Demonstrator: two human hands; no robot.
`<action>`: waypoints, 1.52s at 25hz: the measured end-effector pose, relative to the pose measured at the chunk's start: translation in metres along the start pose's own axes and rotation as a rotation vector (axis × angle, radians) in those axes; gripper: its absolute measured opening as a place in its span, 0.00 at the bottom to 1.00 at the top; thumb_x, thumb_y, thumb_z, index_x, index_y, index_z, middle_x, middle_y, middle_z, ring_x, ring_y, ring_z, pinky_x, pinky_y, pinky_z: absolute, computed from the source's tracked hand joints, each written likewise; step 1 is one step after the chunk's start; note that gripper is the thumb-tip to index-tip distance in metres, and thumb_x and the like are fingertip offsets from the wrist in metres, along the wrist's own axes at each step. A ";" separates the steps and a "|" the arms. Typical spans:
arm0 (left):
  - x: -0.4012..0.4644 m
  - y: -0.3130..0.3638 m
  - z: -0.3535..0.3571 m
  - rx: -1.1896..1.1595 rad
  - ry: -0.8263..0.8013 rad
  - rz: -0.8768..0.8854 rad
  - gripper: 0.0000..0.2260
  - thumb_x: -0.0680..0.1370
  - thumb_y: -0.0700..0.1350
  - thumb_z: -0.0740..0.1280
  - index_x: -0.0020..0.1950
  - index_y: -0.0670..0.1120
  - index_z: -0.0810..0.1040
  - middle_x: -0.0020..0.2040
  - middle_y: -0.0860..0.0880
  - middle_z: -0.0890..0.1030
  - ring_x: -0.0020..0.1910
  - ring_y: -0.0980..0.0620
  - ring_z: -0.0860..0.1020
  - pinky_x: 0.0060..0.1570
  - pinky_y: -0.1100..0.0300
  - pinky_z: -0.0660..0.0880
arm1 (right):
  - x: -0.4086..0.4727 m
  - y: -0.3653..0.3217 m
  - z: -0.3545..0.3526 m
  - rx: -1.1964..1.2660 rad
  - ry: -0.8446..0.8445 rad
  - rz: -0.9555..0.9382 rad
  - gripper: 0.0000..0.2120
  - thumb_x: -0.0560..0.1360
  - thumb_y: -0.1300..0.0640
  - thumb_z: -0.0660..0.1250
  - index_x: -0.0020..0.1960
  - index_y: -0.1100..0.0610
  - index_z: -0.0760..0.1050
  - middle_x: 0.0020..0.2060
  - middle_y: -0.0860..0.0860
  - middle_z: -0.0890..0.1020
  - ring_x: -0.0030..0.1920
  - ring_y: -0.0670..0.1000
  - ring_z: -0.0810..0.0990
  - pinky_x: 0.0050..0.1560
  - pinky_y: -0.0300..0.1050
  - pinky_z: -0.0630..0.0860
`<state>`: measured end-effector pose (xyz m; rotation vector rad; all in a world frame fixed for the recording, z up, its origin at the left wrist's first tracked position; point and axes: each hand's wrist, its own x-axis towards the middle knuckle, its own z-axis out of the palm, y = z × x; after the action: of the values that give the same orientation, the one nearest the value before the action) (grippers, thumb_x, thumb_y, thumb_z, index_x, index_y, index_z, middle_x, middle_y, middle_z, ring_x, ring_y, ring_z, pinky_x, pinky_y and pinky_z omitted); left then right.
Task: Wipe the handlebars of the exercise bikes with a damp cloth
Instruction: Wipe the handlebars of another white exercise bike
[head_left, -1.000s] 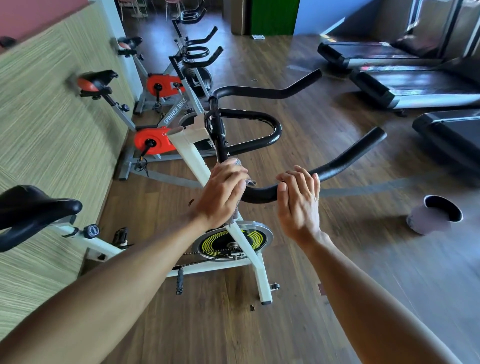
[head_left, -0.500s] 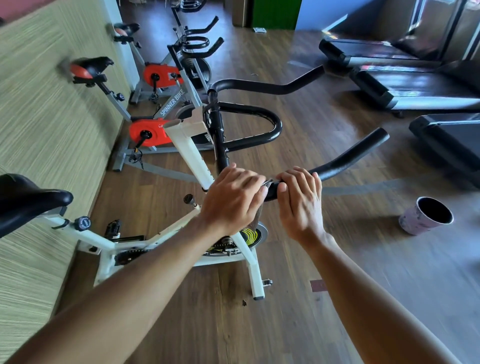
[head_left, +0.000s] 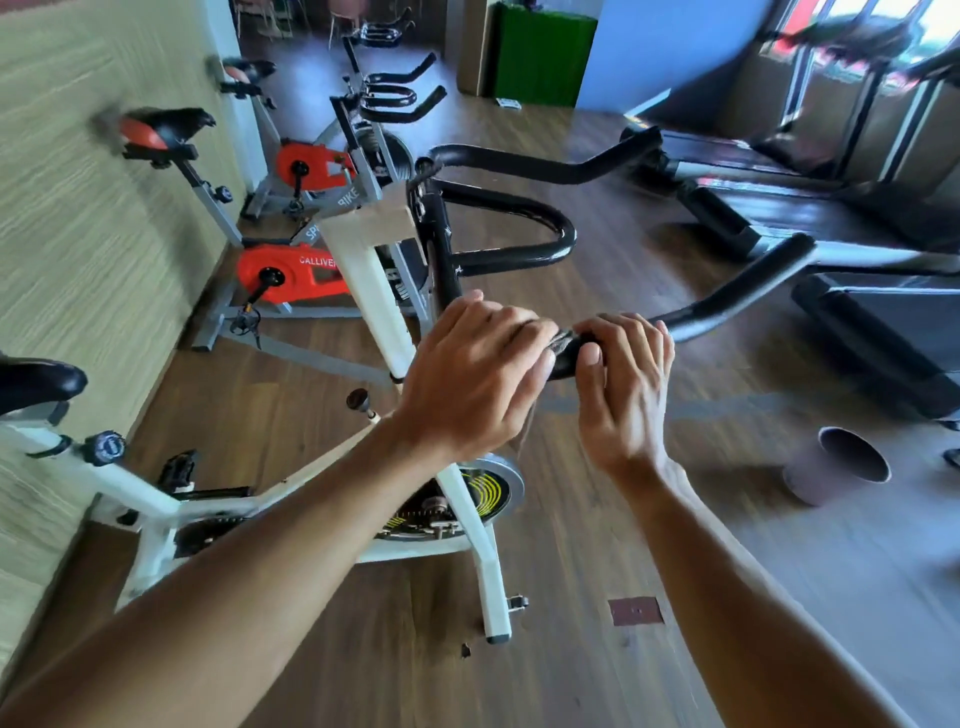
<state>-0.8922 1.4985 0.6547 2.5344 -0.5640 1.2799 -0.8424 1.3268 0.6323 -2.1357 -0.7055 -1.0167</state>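
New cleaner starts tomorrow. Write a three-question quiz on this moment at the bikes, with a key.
1. True or false: the left hand holds the cloth against the handlebar.
2. What does the right hand grip? A) the saddle B) the handlebar C) the cup
3. Where does the cup stand?

Key
1. True; only a bit of cloth shows between the hands.
2. B
3. On the floor, right of the white bike.
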 end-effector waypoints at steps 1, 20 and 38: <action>-0.002 -0.010 0.002 0.003 0.027 0.018 0.15 0.82 0.47 0.57 0.58 0.43 0.79 0.53 0.47 0.81 0.52 0.43 0.77 0.63 0.45 0.69 | -0.002 0.005 0.002 0.033 0.022 -0.038 0.16 0.81 0.52 0.55 0.52 0.59 0.79 0.50 0.52 0.80 0.55 0.55 0.76 0.61 0.63 0.66; -0.013 -0.016 0.092 0.301 0.836 0.245 0.16 0.82 0.44 0.56 0.65 0.41 0.76 0.61 0.42 0.78 0.60 0.41 0.74 0.64 0.41 0.68 | -0.005 0.034 0.044 0.238 0.364 -0.340 0.16 0.76 0.46 0.59 0.56 0.52 0.80 0.44 0.43 0.77 0.51 0.53 0.76 0.61 0.61 0.71; -0.004 -0.047 0.096 0.504 0.895 0.435 0.17 0.83 0.48 0.57 0.68 0.43 0.74 0.65 0.42 0.77 0.61 0.40 0.75 0.68 0.44 0.64 | -0.009 0.043 0.030 0.216 0.271 -0.348 0.16 0.79 0.49 0.65 0.65 0.51 0.78 0.51 0.43 0.79 0.49 0.43 0.78 0.51 0.30 0.71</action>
<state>-0.8044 1.5050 0.5937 1.8305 -0.6302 2.7529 -0.8035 1.3199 0.5962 -1.6835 -1.0223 -1.3163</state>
